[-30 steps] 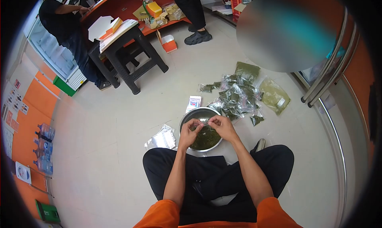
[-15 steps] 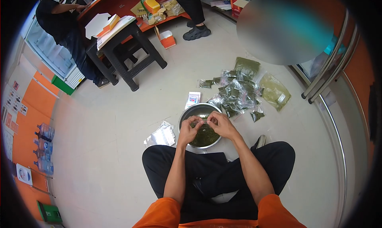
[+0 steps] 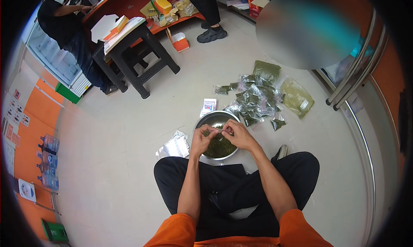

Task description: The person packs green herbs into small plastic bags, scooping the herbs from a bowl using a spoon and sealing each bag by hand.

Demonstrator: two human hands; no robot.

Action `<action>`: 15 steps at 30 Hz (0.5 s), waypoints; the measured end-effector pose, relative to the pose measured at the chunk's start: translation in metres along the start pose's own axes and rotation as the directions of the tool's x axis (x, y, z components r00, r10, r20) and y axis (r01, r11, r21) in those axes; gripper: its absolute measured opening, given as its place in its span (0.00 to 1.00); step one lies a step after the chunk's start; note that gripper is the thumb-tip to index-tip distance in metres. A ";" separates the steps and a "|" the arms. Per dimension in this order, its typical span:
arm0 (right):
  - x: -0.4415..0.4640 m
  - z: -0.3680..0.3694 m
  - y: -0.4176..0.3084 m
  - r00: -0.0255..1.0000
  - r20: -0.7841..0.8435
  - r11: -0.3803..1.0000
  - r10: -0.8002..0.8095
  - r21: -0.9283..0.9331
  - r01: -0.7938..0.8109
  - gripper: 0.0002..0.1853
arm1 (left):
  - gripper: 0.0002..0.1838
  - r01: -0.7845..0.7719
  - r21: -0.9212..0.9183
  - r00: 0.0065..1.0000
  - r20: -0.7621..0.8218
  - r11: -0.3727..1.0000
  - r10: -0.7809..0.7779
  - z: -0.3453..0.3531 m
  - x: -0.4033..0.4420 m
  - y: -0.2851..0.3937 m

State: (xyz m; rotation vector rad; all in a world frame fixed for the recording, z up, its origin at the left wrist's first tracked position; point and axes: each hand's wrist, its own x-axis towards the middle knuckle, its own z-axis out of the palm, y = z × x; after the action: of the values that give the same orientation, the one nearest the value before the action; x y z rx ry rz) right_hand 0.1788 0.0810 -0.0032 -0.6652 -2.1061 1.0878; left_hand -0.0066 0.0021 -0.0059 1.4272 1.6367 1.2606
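Over a steel bowl (image 3: 195, 137) holding chopped green leaves (image 3: 220, 149), my left hand (image 3: 202, 139) and my right hand (image 3: 238, 136) pinch the top edge of a small clear plastic bag (image 3: 220, 130). Their fingertips nearly meet, and the bag's lower part is hard to make out. Behind the bowl lies a white packet (image 3: 209, 105) with a printed label. Flat clear bags (image 3: 176, 145) rest on the floor left of the bowl. A pile of filled green bags (image 3: 254, 99) spreads behind and to the right.
A larger yellowish-green bag (image 3: 297, 98) lies right of the pile. Black stools (image 3: 142, 57) stand at back left near a person in dark clothes (image 3: 64, 27). Another person's legs (image 3: 208, 14) are behind. Metal rails (image 3: 363, 62) run along the right. Water bottles (image 3: 48, 161) line the left wall.
Both hands still pinch the bag, with small finger movements along its top edge. The view has shifted slightly, so the bowl and pile appear a little higher.
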 end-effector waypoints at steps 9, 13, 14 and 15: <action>0.004 -0.005 0.001 0.997 -0.080 0.997 0.016 0.081 -0.009 0.06 | 0.09 0.152 -0.175 0.988 0.005 0.973 -0.154 -0.005 -0.001 0.004; 0.004 -0.005 0.000 0.992 -0.100 0.989 0.071 0.134 -0.057 0.05 | 0.08 0.100 -0.085 0.994 -0.038 0.991 -0.104 -0.005 0.000 -0.001; 0.003 -0.005 -0.001 0.993 -0.093 0.989 0.077 0.135 -0.064 0.05 | 0.08 0.070 -0.054 0.997 -0.042 0.996 -0.072 -0.005 0.000 -0.004; 0.003 -0.005 0.000 0.993 -0.085 0.988 0.082 0.136 -0.070 0.05 | 0.07 0.039 -0.022 0.998 -0.045 0.999 -0.040 -0.005 0.000 -0.006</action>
State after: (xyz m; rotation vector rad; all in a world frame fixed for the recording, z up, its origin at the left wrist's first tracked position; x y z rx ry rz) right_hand 0.1803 0.0852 0.0001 -0.7214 -1.9266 1.2052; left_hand -0.0138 0.0014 -0.0100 1.3563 1.6682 1.2934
